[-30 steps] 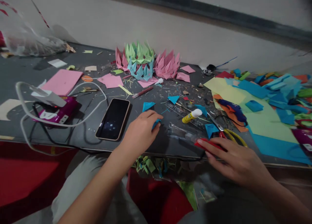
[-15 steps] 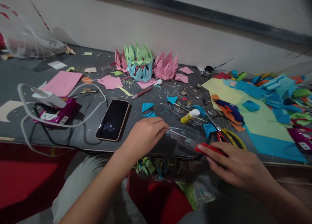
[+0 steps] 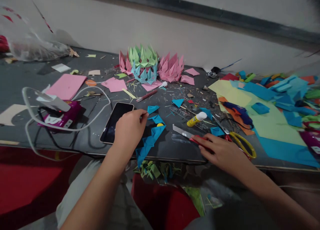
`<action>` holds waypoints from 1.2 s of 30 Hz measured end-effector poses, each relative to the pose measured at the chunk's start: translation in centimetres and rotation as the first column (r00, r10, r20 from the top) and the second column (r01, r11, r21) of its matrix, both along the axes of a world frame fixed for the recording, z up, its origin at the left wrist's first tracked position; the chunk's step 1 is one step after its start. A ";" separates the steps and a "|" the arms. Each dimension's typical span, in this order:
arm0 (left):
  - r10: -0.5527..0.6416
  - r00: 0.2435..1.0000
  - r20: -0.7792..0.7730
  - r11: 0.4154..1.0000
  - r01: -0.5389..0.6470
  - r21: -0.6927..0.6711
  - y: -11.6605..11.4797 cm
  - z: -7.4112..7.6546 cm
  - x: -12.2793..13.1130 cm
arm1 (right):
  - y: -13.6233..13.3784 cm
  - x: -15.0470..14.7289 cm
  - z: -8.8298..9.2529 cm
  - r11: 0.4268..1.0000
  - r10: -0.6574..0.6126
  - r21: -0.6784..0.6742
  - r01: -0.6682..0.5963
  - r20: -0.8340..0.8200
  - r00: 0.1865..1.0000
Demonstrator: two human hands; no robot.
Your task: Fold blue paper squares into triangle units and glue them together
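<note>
My left hand is closed in a pinch over the right side of the phone; whatever its fingertips hold is too small to make out. Beside it, a strip of joined blue folded paper reaches over the table's front edge, with a yellow round piece at its top. My right hand grips the red handle of a cutter knife, whose blade points left. Behind the blade stands a yellow glue stick. Loose blue folded pieces lie around it.
Green, pink and blue paper crowns stand near the wall. Scissors lie right of the glue stick, before coloured sheets. At left are a purple power socket, white cable and pink paper.
My left hand has moved left from beside the blade to over the phone. My right hand and the cutter have shifted slightly left. The blue strip and yellow piece now show between my hands.
</note>
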State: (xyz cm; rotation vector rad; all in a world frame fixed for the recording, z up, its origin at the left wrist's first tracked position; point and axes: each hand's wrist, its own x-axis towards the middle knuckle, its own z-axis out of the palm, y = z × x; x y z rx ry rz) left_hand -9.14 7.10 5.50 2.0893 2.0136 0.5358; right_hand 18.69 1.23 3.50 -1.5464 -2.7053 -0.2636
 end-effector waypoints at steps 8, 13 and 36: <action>0.004 1.000 -0.018 0.999 -0.004 0.040 -0.6 0.6 0.6 | -0.2 0.7 -0.3 0.997 0.014 -0.072 -0.020 -0.082 0.997; -0.010 0.999 -0.047 1.000 0.011 0.025 -0.7 0.6 0.8 | -0.2 1.0 -0.3 0.993 0.001 -0.115 -0.014 -0.110 0.994; 0.113 0.978 -0.176 0.966 -0.150 -0.212 0.3 1.0 -1.3 | -1.0 4.4 0.5 0.984 -0.019 -0.180 0.002 -0.092 0.996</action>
